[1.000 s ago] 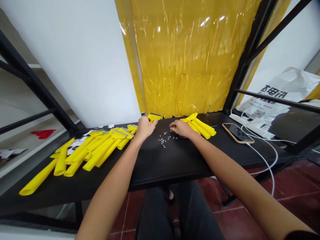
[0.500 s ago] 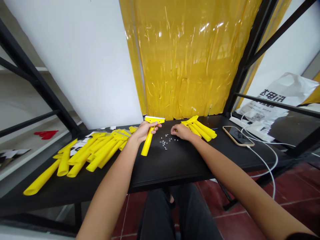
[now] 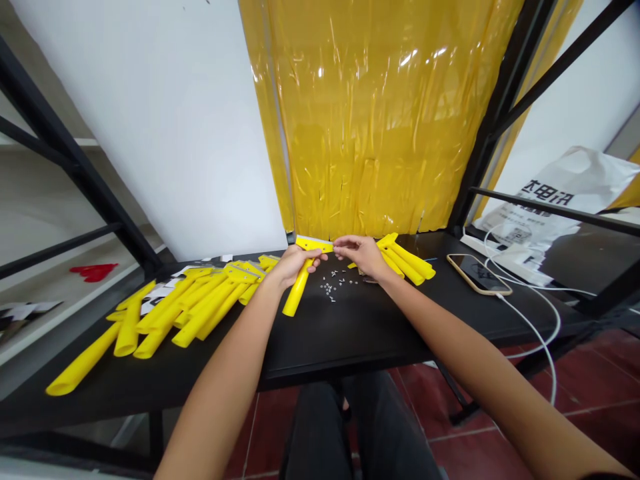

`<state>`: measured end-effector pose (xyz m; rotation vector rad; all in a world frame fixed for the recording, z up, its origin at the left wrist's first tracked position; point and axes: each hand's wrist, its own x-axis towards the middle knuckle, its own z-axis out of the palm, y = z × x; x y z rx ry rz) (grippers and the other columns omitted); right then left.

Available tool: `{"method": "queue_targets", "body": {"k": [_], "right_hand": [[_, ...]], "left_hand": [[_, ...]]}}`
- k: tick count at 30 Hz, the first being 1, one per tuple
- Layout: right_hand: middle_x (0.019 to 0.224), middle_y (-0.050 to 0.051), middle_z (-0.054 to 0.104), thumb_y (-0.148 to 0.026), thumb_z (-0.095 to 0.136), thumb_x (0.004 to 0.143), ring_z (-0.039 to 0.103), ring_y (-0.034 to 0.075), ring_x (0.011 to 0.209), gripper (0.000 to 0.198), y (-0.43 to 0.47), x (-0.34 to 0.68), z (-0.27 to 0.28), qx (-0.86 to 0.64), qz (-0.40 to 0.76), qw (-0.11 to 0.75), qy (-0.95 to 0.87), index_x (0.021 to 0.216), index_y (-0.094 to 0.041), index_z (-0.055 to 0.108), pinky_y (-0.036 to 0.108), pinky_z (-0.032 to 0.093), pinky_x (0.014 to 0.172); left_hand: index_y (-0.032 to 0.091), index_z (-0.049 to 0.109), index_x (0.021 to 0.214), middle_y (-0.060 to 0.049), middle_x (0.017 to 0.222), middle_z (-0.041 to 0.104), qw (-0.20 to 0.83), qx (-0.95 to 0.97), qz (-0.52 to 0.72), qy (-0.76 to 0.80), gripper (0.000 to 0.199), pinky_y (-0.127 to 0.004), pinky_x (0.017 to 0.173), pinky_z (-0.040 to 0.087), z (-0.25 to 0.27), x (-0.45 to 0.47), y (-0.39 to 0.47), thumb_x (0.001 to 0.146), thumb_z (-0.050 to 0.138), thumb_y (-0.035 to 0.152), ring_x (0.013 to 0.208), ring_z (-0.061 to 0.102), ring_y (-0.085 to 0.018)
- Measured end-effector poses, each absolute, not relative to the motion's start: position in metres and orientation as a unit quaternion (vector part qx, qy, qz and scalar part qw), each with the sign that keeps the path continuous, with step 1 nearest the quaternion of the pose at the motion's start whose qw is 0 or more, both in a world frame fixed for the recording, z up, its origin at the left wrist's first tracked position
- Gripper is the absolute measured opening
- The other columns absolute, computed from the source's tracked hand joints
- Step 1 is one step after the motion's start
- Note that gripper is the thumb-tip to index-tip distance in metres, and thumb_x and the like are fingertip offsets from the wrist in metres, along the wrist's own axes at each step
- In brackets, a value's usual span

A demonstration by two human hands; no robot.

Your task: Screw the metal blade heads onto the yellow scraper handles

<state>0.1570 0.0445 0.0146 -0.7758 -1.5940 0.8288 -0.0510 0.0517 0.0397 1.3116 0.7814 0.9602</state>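
My left hand (image 3: 296,267) is closed around the upper handle of a yellow scraper (image 3: 297,293), which has a wide head with a pale metal blade along its top edge. The handle points down toward the near edge of the black table. At the right end of the scraper's head is my right hand (image 3: 361,253), thumb and fingertips pinched together. Whatever lies between those fingertips is too small to make out. Below both hands, several small silver screws and nuts (image 3: 331,289) are scattered on the table.
A pile of yellow scrapers (image 3: 210,300) covers the table's left side. More yellow scrapers (image 3: 407,261) lie beyond my right wrist. Farther right are a phone (image 3: 479,273) with a white cable (image 3: 537,347) and a white plastic bag (image 3: 560,193). Black frame posts (image 3: 480,133) flank the black table (image 3: 345,340).
My right hand has risen from beside the loose screws to the right end of the scraper's head. The scraper has tilted slightly in my left hand.
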Motion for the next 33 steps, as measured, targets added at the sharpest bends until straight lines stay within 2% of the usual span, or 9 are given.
{"method": "queue_targets", "body": {"k": [4,8,13,19,23,28,31,33], "right_hand": [[0.087,0.005,0.075,-0.040,0.073,0.084,0.068,0.017,0.074,0.022,0.037,0.151,0.015,-0.333,0.243,0.564,-0.715,0.094,-0.021,0.075,0.034,0.054,0.074],[0.083,0.005,0.073,-0.042,0.069,0.090,0.065,0.017,0.074,0.022,0.034,0.151,0.018,-0.336,0.096,0.549,-0.759,0.087,-0.021,0.075,0.031,0.050,0.071],[0.080,0.004,0.070,-0.040,0.066,0.093,0.063,0.016,0.073,0.024,0.033,0.154,0.021,-0.327,0.063,0.518,-0.788,0.080,-0.020,0.073,0.030,0.047,0.071],[0.083,0.004,0.067,-0.037,0.064,0.095,0.060,0.016,0.078,0.024,0.031,0.155,0.021,-0.293,0.082,0.515,-0.801,0.079,-0.021,0.072,0.030,0.046,0.076],[0.085,0.003,0.058,-0.046,0.074,0.084,0.050,0.014,0.071,0.027,0.039,0.155,0.017,-0.341,0.114,0.545,-0.758,0.084,-0.019,0.069,0.029,0.042,0.068],[0.075,-0.002,0.053,-0.054,0.083,0.068,0.044,0.013,0.066,0.045,0.048,0.157,0.013,-0.372,0.276,0.516,-0.721,0.090,-0.018,0.065,0.027,0.038,0.062],[0.071,-0.003,0.054,-0.054,0.083,0.065,0.044,0.012,0.065,0.046,0.047,0.157,0.013,-0.384,0.337,0.480,-0.713,0.086,-0.017,0.066,0.027,0.038,0.062],[0.071,-0.002,0.057,-0.054,0.082,0.065,0.046,0.012,0.065,0.046,0.045,0.157,0.013,-0.382,0.355,0.464,-0.716,0.088,-0.017,0.067,0.028,0.039,0.063]], "left_hand": [[0.006,0.070,0.091,-0.014,0.083,0.071,0.587,0.598,0.425,0.342,0.018,-0.019,0.045,0.034,0.042,-0.045,0.048,0.076,0.075,0.015,0.055,0.053,-0.008],[0.007,0.070,0.087,-0.012,0.079,0.070,0.548,0.636,0.424,0.341,0.014,-0.021,0.045,0.035,0.042,-0.042,0.044,0.078,0.074,0.017,0.054,0.054,-0.009],[0.008,0.069,0.075,-0.004,0.059,0.060,0.481,0.688,0.412,0.355,0.011,-0.022,0.045,0.035,0.046,-0.039,0.036,0.083,0.070,0.017,0.047,0.049,-0.008],[0.009,0.071,0.077,-0.002,0.057,0.058,0.444,0.718,0.382,0.375,0.013,-0.022,0.046,0.036,0.052,-0.040,0.032,0.084,0.067,0.018,0.045,0.048,-0.008],[0.009,0.071,0.078,-0.002,0.058,0.058,0.444,0.736,0.366,0.358,0.015,-0.022,0.046,0.036,0.054,-0.043,0.030,0.084,0.066,0.021,0.046,0.048,-0.008],[0.009,0.072,0.078,-0.002,0.055,0.057,0.436,0.759,0.334,0.350,0.019,-0.023,0.047,0.035,0.055,-0.045,0.029,0.084,0.069,0.027,0.045,0.047,-0.008],[0.010,0.071,0.075,-0.002,0.054,0.058,0.465,0.745,0.321,0.354,0.020,-0.022,0.045,0.034,0.051,-0.046,0.030,0.084,0.071,0.028,0.044,0.046,-0.007],[0.010,0.072,0.078,-0.006,0.063,0.065,0.508,0.715,0.320,0.357,0.019,-0.022,0.044,0.034,0.048,-0.047,0.033,0.083,0.073,0.028,0.046,0.047,-0.007]]}}
